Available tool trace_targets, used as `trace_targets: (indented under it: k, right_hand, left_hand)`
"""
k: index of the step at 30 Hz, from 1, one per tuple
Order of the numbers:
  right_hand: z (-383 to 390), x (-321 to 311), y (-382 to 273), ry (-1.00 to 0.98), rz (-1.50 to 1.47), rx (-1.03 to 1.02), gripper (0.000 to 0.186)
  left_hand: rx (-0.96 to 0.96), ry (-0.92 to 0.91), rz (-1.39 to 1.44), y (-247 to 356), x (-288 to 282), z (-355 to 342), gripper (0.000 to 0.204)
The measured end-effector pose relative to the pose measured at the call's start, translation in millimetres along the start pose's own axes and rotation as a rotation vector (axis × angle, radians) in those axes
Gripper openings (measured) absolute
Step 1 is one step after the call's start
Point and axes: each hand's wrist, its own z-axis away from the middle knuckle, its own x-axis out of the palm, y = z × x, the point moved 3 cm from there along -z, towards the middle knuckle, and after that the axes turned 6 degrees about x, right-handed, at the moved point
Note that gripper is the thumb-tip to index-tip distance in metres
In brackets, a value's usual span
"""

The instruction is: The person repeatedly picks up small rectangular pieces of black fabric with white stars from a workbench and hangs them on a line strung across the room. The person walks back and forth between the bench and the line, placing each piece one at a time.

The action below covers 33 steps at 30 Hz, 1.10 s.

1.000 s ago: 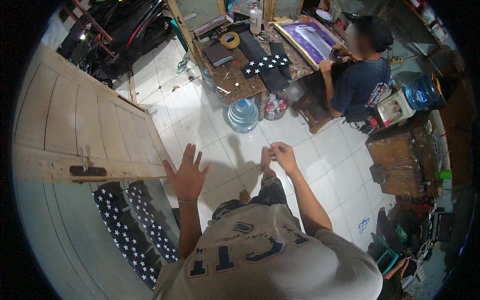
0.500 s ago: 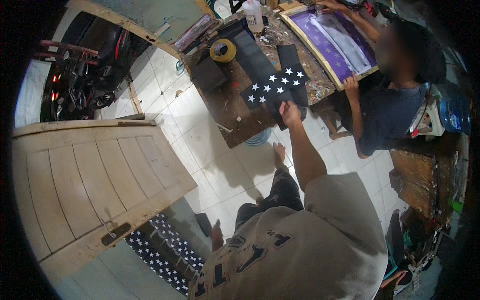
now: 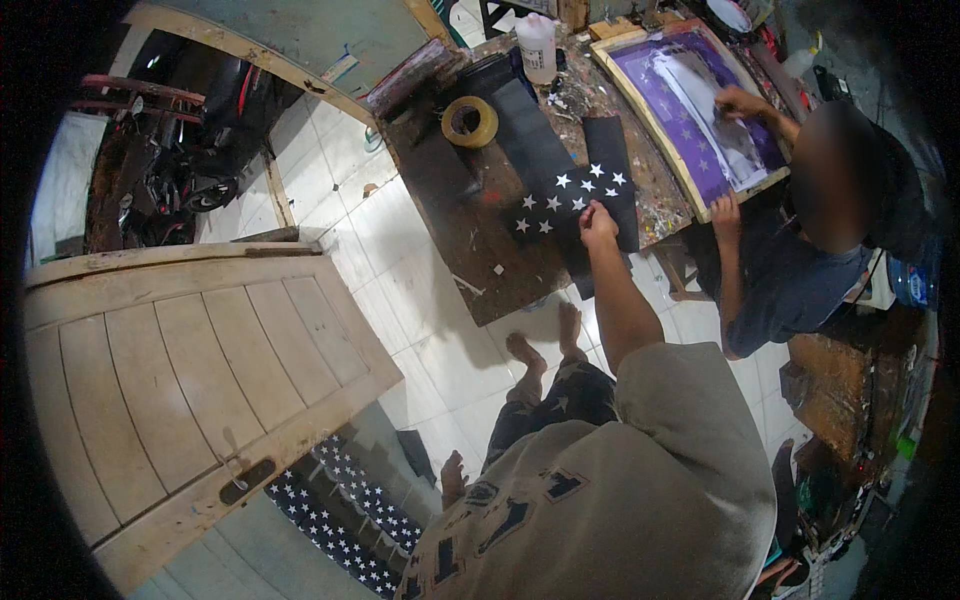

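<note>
My right hand (image 3: 600, 226) reaches over the worktable with its fingers pinched at the near edge of a black cloth piece printed with white stars (image 3: 568, 207). The fingertips partly cover that edge. The printed piece lies across longer black strips (image 3: 606, 140), one of which hangs past the table's near edge. My left hand is out of view. Right of the cloth, a co-worker's hand (image 3: 740, 104) is over a wooden-framed purple printing screen (image 3: 672, 120) with a star pattern and a pale smear. The co-worker's other hand (image 3: 726, 214) rests by the screen's near corner.
On the paint-stained table (image 3: 440, 215) are a roll of yellowish tape (image 3: 470, 122) and a pale plastic bottle (image 3: 537, 50). A wooden door (image 3: 210, 380) stands at left, with star-printed strips (image 3: 330, 525) beyond its lower edge. A motorbike (image 3: 190, 170) is at far left.
My right hand has moved slightly farther over the printed cloth. The co-worker's upper hand has come from the screen's far end toward its middle. The whole view has shifted slightly.
</note>
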Motion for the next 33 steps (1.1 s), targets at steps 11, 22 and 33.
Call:
trace_targets:
  k: [11, 22, 33]
  right_hand:
    - [205, 34, 25, -0.637, 0.844, -0.961, 0.007]
    - [334, 23, 77, -0.733, 0.838, -0.28, 0.005]
    - [331, 27, 119, -0.698, 0.546, -0.281, 0.008]
  left_hand:
    - [1.111, -0.26, -0.478, 264, 77, -34, 0.043]
    - [0.465, -1.391, 0.513, 411, 139, 109, 0.056]
    - [0.696, -1.125, 0.435, 389, 97, 94, 0.027]
